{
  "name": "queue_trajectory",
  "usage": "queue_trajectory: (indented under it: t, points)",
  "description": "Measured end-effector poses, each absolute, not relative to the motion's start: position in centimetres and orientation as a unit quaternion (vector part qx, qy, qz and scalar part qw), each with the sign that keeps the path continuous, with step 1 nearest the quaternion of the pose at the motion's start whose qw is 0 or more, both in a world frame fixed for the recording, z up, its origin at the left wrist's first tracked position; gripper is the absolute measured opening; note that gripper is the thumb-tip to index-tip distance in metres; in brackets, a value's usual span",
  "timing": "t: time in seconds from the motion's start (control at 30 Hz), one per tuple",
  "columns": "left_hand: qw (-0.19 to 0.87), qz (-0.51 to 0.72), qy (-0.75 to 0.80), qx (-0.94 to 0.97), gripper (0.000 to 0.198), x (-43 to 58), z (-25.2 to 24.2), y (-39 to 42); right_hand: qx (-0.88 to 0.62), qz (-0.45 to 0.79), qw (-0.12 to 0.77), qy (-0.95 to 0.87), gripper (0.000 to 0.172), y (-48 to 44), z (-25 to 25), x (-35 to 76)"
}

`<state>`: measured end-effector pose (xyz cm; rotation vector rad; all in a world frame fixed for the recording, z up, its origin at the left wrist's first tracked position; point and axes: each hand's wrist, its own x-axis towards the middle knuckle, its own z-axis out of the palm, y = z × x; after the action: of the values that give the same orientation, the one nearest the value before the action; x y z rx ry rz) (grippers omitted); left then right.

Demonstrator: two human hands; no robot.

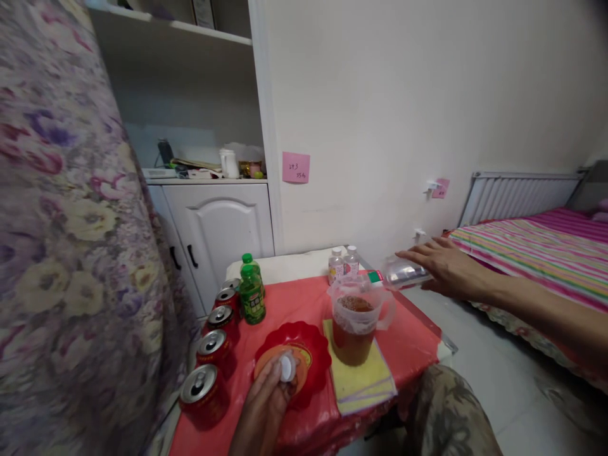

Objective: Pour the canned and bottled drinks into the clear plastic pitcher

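My left hand [270,391] pinches a small round white cap [287,367] above the red scalloped plate [317,354]. My right hand [439,265] is stretched out at the right, its fingers round a clear plastic bottle [403,273] that lies tilted with its neck toward the jug. The clear pitcher [354,326] holds brown, foamy liquid and stands on a folded yellow cloth [365,386]. A green and white label shows beside the pitcher's rim. Whether liquid flows from the bottle is too small to tell.
Several red cans [206,396] line the table's left edge, beside two green bottles [251,294]. Two small white-capped bottles [337,265] stand behind the pitcher. A floral curtain [71,221] hangs at the left; a bed [532,247] is at the right.
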<state>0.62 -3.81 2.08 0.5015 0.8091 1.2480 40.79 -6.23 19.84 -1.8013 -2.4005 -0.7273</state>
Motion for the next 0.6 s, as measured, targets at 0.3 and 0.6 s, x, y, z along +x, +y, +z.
queue_trajectory:
  t: [0.3, 0.6]
  points:
    - [0.713, 0.556, 0.358, 0.232, 0.029, 0.8, 1.9, -4.2, -0.517, 0.387, 0.349, -0.679, 0.080, -12.2, 15.9, 39.3]
    - [0.714, 0.523, 0.340, 0.318, 0.041, 1.5, 1.7, -5.3, -0.388, 0.690, 0.418, -0.445, 0.075, -16.8, 4.3, 32.0]
